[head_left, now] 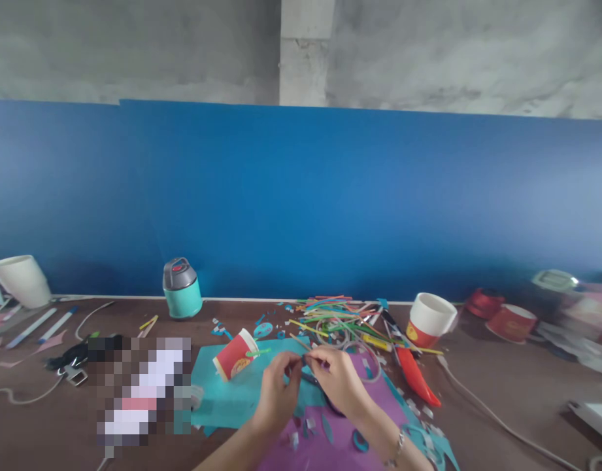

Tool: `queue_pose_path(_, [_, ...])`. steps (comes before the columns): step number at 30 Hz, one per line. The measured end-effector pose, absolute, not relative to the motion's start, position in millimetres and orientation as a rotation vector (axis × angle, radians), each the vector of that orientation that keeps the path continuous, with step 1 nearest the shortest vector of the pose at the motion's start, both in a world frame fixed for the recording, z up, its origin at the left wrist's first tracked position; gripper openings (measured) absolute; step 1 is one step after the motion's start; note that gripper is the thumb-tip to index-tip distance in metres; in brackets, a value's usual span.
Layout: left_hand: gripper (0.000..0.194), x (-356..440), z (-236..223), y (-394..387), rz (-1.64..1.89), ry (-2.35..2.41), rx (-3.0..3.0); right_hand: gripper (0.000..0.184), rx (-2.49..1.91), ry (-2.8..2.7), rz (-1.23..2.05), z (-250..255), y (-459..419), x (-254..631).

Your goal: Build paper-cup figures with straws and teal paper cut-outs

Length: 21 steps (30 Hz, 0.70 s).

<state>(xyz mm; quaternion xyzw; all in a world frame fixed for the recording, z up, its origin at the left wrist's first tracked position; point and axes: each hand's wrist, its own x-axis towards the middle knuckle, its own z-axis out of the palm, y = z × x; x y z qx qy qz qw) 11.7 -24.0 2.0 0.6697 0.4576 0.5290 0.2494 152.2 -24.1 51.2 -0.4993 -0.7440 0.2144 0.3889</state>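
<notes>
My left hand [281,386] and my right hand [337,379] meet low in the middle of the head view, fingertips pinched close together. Whatever lies between them is too small to name. Under them are a teal paper sheet [227,402] and a purple sheet [305,451]. To the left of my left hand, a red and white paper cup [234,356] lies tilted on the teal sheet, a green strip [259,352] at its rim. A dark tool, perhaps scissors, is partly hidden below my right hand. Paper scraps [360,441] are strewn near my wrists.
Behind my hands lies a heap of coloured sticks [325,311]. A white and red mug [431,320] and a red-handled tool [418,379] are at the right. A teal lidded container [183,297] stands by the blue partition [301,196]. Pixelation covers a patch at the left.
</notes>
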Motion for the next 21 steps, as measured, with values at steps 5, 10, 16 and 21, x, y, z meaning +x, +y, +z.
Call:
queue_pose_path(5, [0.018,11.5,-1.4,-22.9,1.432,1.228,1.832,0.025,-1.262,-1.855,0.618,51.5,-22.3,152.5])
queue_pose_path(10, [0.019,11.7,8.1,-24.3,1.404,1.207,1.74,0.023,-1.279,-1.732,0.737,44.3,-18.1,153.9])
queue_pose_path(16, [0.018,10.6,14.8,-26.6,1.384,1.07,1.609,0.023,-1.303,-1.584,0.932,45.0,-15.0,155.2])
queue_pose_path(21, [0.02,11.7,13.2,-23.3,1.306,1.027,1.498,0.014,-1.32,-1.623,0.883,52.8,-19.4,154.2])
